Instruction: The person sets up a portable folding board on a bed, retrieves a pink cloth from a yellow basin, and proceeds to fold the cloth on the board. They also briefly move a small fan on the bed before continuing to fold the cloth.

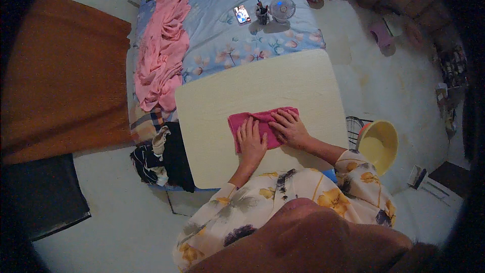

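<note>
A folded pink cloth (271,142) lies on a cream-coloured tabletop (212,113) in front of me. My left hand (251,142) rests palm down on the cloth's left part, with its fingers a little apart. On the right part of the cloth lies my right hand (291,129), also palm down and with its fingers spread. A raised fold runs along the cloth's upper edge between the two hands. Neither hand is closed around the cloth; whatever lies beneath the palms is hidden.
Beyond the tabletop, a floral bedsheet (212,41) bears a lit phone (242,14), a pen holder (262,17), a small fan (283,8) and a crumpled pink fabric (163,53). Dark clothes (178,159) lie at left; a yellow basin (379,146) is at right.
</note>
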`<state>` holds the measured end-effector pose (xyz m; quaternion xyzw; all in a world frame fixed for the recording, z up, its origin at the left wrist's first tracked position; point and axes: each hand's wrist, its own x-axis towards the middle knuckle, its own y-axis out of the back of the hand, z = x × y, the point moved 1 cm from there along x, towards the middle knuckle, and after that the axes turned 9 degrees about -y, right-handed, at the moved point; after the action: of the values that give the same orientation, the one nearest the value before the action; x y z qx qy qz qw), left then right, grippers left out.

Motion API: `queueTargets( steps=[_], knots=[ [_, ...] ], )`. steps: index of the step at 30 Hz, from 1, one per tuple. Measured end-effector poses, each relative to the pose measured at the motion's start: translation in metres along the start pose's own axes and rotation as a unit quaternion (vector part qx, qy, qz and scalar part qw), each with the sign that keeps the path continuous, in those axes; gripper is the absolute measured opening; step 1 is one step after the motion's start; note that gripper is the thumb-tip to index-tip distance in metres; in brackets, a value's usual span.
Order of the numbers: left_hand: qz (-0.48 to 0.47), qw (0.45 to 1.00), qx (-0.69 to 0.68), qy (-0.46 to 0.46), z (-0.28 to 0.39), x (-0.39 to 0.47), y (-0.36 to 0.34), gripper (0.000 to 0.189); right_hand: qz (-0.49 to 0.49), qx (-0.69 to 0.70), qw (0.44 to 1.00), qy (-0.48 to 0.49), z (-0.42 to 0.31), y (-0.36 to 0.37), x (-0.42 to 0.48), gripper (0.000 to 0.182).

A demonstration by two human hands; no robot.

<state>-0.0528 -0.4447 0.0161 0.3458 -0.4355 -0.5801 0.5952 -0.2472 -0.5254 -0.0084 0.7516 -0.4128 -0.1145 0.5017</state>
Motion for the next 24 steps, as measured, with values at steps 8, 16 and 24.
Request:
queueTargets(
  steps=[8, 16, 24],
  knots=[
    [0.174, 0.944, -0.231, -0.159, 0.031, 0.163, -0.019, 0.036, -0.019, 0.298, 0.947, -0.118, 0.059, 0.037, 0.032, 0.035],
    [0.174, 0.922, -0.331, -0.102, 0.051, 0.243, -0.081, 0.034, 0.256, 0.259, 0.875, -0.321, 0.249, 0.083, 0.152, 0.026],
    [0.106, 0.929, -0.344, -0.079, 0.051, 0.238, -0.080, 0.029, 0.110, -0.065, 0.950, -0.284, 0.415, 0.034, 0.283, 0.068]
  ],
)
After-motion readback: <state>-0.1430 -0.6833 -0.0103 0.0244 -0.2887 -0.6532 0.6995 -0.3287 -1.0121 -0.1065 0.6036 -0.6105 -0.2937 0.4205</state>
